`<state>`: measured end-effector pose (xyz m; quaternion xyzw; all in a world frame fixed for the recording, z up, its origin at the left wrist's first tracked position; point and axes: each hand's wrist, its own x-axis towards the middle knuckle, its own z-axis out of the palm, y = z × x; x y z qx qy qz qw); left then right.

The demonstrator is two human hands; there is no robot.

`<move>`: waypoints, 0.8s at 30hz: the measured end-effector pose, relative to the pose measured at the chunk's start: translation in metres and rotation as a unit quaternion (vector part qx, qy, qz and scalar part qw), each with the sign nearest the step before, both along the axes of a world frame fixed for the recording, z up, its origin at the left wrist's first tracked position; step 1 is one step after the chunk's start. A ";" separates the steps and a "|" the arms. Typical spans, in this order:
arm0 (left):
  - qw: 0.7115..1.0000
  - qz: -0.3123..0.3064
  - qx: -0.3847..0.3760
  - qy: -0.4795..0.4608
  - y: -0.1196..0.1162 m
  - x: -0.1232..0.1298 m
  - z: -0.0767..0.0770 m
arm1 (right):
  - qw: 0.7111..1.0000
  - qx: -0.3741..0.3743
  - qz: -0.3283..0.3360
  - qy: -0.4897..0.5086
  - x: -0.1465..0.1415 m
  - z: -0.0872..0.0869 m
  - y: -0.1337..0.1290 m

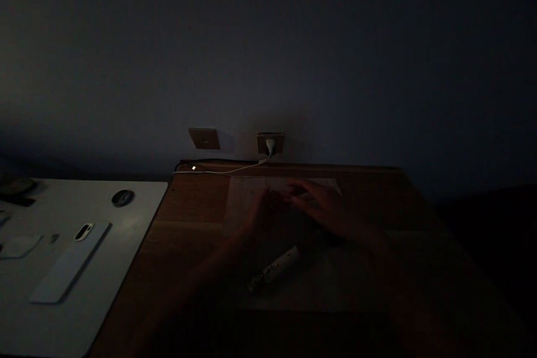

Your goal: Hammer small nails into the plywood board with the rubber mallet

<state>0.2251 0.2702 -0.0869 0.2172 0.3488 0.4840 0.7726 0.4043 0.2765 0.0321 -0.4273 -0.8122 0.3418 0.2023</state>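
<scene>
The scene is very dark. My left hand [266, 205] is over the far part of a pale sheet [239, 201] on a wooden table, its fingers dim and blurred. Close to its right, my right hand [312, 200] reaches in with thumb and fingers apart; no object shows between them. Whether the fingertips of the two hands touch cannot be made out. Nearer to me, a pale cylindrical object [282, 264] with dark marks lies slantwise on the sheet. Something dark, too dim to name, is below my right hand.
A white table [138, 229] on the left bears a long pale case-like object [71, 263], a round dark object [122, 197] and other small items. On the wall, a white plug [270, 146] sits in a socket, its cable running left along the wooden table's [188, 201] back edge.
</scene>
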 end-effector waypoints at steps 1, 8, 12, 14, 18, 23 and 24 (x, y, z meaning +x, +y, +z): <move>0.999 -0.019 0.028 0.017 -0.001 -0.002 0.002 | 1.000 -0.004 -0.014 0.020 0.007 -0.006 -0.002; 0.892 -0.087 0.321 0.307 -0.036 -0.044 0.024 | 0.986 -0.027 -0.145 0.076 0.058 -0.054 -0.030; 0.764 -0.013 0.365 0.532 -0.065 -0.088 0.018 | 0.948 0.026 -0.318 0.025 0.102 -0.081 -0.055; 0.686 0.046 0.333 0.645 -0.084 -0.112 0.006 | 0.906 0.041 -0.421 -0.012 0.124 -0.099 -0.070; 0.653 0.077 0.231 0.717 -0.122 -0.145 -0.012 | 0.888 -0.026 -0.456 -0.053 0.146 -0.133 -0.102; 0.708 0.041 0.192 0.678 -0.149 -0.131 -0.003 | 0.878 -0.070 -0.471 -0.047 0.129 -0.139 -0.117; 0.721 0.045 0.191 0.665 -0.151 -0.124 0.000 | 0.875 -0.071 -0.476 -0.050 0.125 -0.137 -0.117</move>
